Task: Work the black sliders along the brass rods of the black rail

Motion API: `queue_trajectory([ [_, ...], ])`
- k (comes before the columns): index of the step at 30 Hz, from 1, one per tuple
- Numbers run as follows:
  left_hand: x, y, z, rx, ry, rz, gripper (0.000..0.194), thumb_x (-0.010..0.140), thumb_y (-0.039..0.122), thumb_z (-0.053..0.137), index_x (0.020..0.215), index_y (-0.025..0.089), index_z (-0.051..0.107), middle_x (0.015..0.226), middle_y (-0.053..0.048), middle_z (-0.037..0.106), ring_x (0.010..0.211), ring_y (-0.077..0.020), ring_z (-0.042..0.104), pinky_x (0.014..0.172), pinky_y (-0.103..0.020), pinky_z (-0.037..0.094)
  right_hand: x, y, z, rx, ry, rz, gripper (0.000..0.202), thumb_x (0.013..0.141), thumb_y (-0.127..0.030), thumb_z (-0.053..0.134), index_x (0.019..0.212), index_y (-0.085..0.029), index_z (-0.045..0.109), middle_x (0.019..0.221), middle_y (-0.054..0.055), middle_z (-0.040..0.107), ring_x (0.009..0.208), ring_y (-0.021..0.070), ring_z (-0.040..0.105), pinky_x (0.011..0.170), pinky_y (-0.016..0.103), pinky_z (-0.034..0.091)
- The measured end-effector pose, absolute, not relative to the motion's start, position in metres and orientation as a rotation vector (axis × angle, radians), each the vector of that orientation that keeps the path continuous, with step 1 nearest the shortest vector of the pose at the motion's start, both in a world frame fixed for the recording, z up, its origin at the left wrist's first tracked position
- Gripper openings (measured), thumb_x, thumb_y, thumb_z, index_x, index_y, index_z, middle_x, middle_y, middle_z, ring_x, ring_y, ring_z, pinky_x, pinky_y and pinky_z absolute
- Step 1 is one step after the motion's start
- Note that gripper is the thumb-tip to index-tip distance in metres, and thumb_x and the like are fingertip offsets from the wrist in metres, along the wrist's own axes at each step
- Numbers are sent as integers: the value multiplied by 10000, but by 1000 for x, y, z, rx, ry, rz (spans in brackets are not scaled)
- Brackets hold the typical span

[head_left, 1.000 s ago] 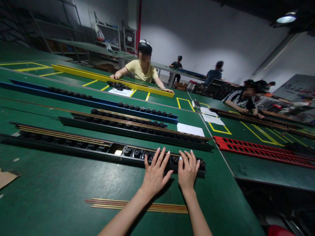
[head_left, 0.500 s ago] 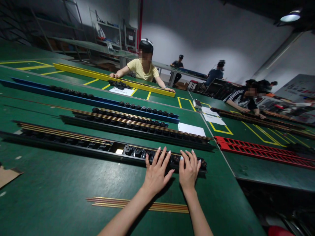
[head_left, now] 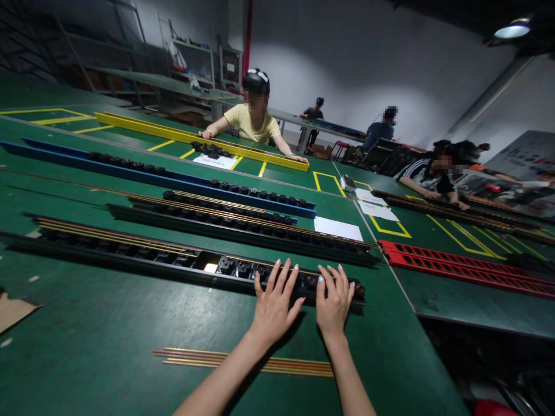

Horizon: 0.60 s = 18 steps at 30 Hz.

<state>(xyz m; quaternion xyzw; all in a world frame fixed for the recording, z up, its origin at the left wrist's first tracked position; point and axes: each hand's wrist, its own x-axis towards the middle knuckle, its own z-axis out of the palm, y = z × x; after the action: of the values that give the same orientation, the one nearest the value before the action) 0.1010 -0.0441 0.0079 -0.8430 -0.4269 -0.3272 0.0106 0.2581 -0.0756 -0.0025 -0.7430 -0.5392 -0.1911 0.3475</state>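
A long black channel rail [head_left: 143, 258] lies slantwise across the green table, with black blocks [head_left: 243, 268] in a row inside it and thin brass-coloured rods along its left part. My left hand [head_left: 274, 309] rests on the rail's right portion, fingers spread over the blocks, thumb apart. Beside it, my right hand [head_left: 333, 303] lies near the rail's right end, its fingers stretched out over the edge and gripping nothing visible. The blocks beneath my fingers are partly hidden. A bundle of thin brass and copper-coloured rods [head_left: 299, 366] lies on the table below my forearms, which cover part of it.
Behind the rail lie a second black rail [head_left: 243, 227], a blue channel [head_left: 182, 184] and a white paper [head_left: 337, 227]. Red slotted strips [head_left: 459, 266] are to the right. A person in a yellow shirt [head_left: 254, 122] handles a yellow channel [head_left: 260, 155] across the table. Cardboard [head_left: 17, 312] lies left.
My hands stay in nearly the same place on the black rail. Across the table, the person's hand on the yellow channel has shifted slightly to the right.
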Motion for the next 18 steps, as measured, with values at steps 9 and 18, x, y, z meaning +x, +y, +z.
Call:
queue_trajectory([
  [9, 99, -44, 9, -2621, -1337, -977, 629, 911, 443, 419, 1480, 266, 218, 1476, -64, 422, 1402, -226, 286, 1154, -507, -53, 257, -76, -2, -1929, -1401, -489, 335, 963, -310, 358, 1175, -252, 611, 1229, 82, 600, 1311, 245, 406, 1080, 592, 214],
  [18, 95, -42, 10, -2596, -1389, -980, 606, 923, 386, 399, 1483, 247, 214, 1501, -75, 380, 1398, -217, 297, 1154, -507, -37, 257, -76, 0, -1936, -1403, -474, 338, 966, -313, 351, 1177, -253, 608, 1229, 77, 598, 1313, 241, 400, 1083, 586, 205],
])
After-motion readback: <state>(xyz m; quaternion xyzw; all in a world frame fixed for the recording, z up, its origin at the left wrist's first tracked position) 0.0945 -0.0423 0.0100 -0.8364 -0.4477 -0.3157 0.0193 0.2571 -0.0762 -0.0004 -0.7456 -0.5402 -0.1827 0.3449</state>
